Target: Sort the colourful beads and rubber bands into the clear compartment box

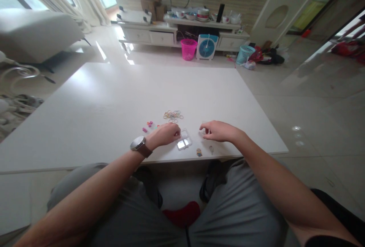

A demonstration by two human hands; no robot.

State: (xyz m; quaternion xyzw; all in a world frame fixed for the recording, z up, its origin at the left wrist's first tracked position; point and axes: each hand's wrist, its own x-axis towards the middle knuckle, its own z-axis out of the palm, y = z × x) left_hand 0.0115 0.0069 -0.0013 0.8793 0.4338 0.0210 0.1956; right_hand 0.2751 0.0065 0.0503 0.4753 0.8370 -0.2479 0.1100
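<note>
A small clear plastic box (184, 143) lies near the front edge of the white table. My left hand (167, 133), with a watch on its wrist, is over the box's left side, its fingers curled; whatever they hold is too small to tell. To the right of the box, my right hand (215, 131) has its thumb and index finger apart, with something faint and clear beside the fingertips. Thin rubber bands (173, 115) lie in a pile behind the box. Small purple clips (145, 129) sit to the left. A small cartoon figure (199, 152) and a small metallic piece (211, 149) lie in front.
The white table (159, 87) reaches far forward and left. Beyond it stand a pink basket (188, 49), a blue fan (207, 47), a light blue basket (244, 54) and a low cabinet (162, 37) bearing dishes.
</note>
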